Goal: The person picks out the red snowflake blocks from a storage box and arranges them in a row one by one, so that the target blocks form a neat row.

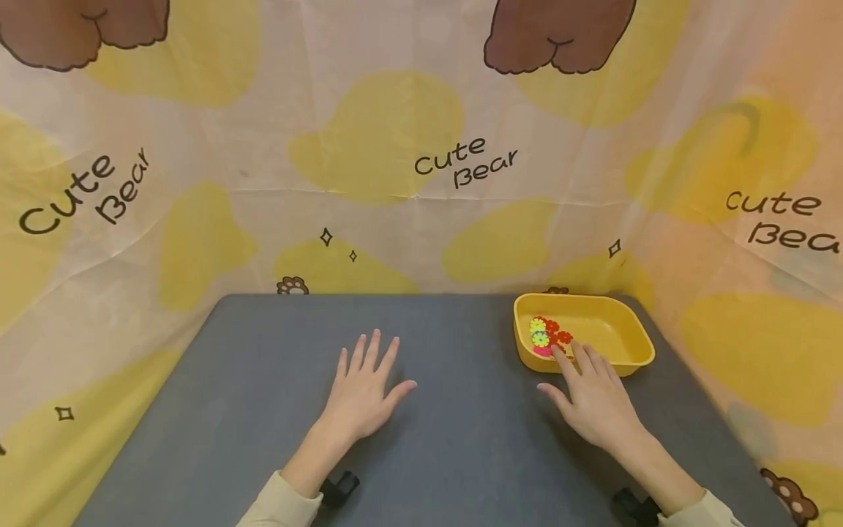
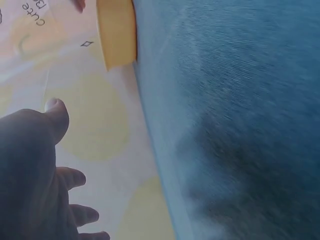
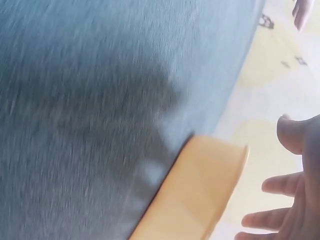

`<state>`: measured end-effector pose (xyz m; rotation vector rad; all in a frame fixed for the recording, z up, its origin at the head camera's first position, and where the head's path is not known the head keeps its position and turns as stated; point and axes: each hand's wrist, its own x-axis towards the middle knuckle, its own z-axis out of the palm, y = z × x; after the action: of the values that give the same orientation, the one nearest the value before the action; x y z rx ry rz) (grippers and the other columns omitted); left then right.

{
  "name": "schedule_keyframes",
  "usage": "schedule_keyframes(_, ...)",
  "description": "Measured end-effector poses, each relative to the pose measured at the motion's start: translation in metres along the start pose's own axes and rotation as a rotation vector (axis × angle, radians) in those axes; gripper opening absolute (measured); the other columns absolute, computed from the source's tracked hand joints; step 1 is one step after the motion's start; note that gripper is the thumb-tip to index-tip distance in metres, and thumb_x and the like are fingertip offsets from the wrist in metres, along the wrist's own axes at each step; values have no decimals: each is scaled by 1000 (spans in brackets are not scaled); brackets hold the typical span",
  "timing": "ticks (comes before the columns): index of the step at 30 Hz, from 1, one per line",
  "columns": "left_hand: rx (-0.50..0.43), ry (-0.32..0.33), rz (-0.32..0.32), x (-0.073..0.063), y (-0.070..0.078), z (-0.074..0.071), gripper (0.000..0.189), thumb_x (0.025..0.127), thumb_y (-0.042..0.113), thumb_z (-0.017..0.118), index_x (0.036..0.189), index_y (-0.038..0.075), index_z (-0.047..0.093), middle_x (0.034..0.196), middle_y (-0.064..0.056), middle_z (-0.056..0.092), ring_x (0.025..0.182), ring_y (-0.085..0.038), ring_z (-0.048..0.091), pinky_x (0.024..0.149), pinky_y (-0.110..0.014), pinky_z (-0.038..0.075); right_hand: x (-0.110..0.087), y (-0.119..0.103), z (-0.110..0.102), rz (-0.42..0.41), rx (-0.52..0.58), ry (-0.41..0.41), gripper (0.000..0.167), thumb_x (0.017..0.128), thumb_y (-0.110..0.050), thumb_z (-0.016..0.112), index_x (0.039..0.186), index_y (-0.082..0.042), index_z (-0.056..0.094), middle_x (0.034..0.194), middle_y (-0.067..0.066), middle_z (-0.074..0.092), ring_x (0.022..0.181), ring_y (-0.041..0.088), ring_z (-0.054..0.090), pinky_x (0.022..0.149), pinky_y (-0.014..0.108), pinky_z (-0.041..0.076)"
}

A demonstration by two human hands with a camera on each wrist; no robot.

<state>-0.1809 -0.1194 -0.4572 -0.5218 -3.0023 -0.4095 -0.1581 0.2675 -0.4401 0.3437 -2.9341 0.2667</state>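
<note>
A yellow plastic basin [image 1: 619, 344] stands at the table's back right corner. Inside its left end lies a small heap of flower-shaped plastic pieces [image 1: 552, 335] in red, yellow-green and pink. My right hand [image 1: 596, 402] hovers at the basin's front rim, fingers spread and holding nothing; its fingertips overlap the rim in the head view. Over the middle of the table, my left hand [image 1: 361, 395] is held with fingers spread and nothing in it. In the right wrist view, the basin's side wall [image 3: 195, 185] is beside my right fingers.
The grey table [image 1: 454, 439] has its back edge against a hanging cloth [image 1: 382, 146] printed with bears and lettering. More of this cloth hangs along the left and right sides. A dark strap mount [image 1: 339, 489] sits under my left wrist.
</note>
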Motion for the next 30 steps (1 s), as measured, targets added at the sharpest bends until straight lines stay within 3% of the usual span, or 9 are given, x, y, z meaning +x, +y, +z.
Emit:
schedule_keyframes(11,8,44,75,36,32,0,76,104,66,30,164,19,21,168,-16,15,155,-35,12,120,-58,15,1,46,-3,28,9,106,67,99,-43,63,143,5,48,143,39,42,130,58,40,102,72,33)
schedule_keyframes(21,-176,204,175,65,66,14,64,107,51,40,154,8,43,156,-18,42,143,-36,41,111,-55,36,5,74,-10,47,15,141,64,100,-36,63,142,8,46,139,42,42,124,61,42,96,74,35)
schedule_keyframes(26,-253,287,176,84,76,25,55,106,46,46,143,7,56,139,-13,59,128,-33,56,103,-51,45,8,94,-15,97,27,144,65,103,-40,57,142,10,46,141,44,39,125,64,38,97,75,32)
schedule_keyframes(30,-304,323,165,99,81,35,49,104,43,51,137,7,61,131,-11,63,120,-31,61,97,-50,50,12,108,-18,129,51,126,68,105,-43,52,144,11,44,143,44,38,127,64,37,101,75,29)
